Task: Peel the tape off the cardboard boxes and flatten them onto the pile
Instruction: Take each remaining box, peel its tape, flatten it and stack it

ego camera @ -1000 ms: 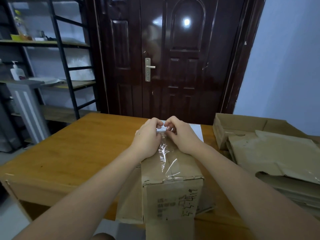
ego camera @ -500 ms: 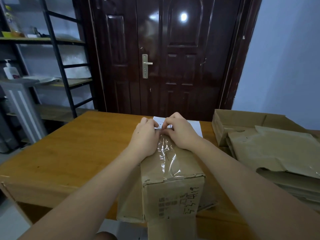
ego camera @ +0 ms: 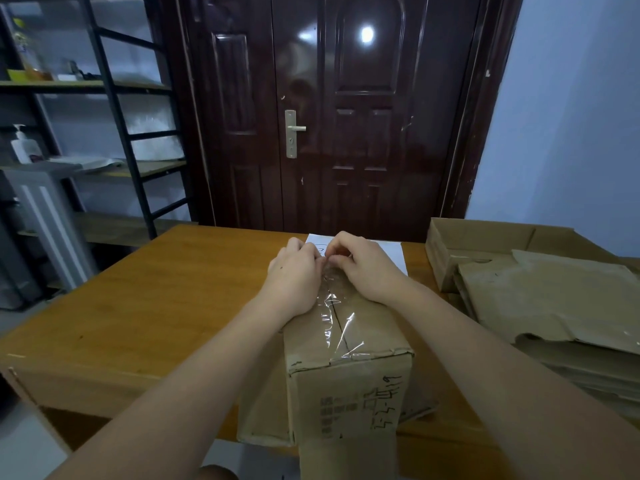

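Brown corrugated cardboard box (ego camera: 346, 368), standing at the near edge of the glossy wooden table (ego camera: 156, 299), carries a wrinkled clear tape strip (ego camera: 337, 317) along its top seam. Left hand (ego camera: 296, 277) and right hand (ego camera: 365, 266) meet at the far end of the strip, fingertips curled and apparently picking at its edge. Best practice is probably to lift a corner, then pull low and steadily. Flattened, creased cardboard pile (ego camera: 540, 299) lies to the right.
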